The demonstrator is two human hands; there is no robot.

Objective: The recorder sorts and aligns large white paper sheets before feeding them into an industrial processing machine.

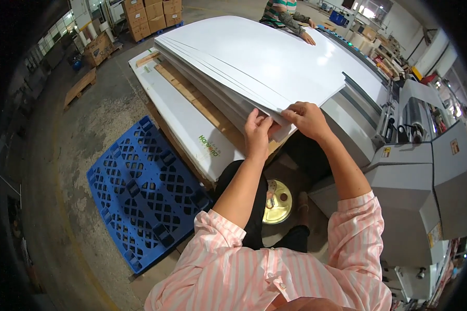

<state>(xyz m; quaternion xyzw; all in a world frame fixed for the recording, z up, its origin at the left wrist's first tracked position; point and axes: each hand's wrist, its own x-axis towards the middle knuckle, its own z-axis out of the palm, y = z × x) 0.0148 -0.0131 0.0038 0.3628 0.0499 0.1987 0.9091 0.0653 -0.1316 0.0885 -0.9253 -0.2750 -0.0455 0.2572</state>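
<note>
Grey concrete floor (106, 96) is spreading leftward, and now left hand (258, 136) and right hand (307, 120) are pinching the near edge of large glossy white sheets (254, 57), top few parted, thick white stack (218, 102) beneath lying together beside a bulky grey machine (399, 192).

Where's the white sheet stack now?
Head view, upper middle: the stack sits between a blue pallet on the left and a grey machine on the right, its corner at the left hand and right hand.
</note>
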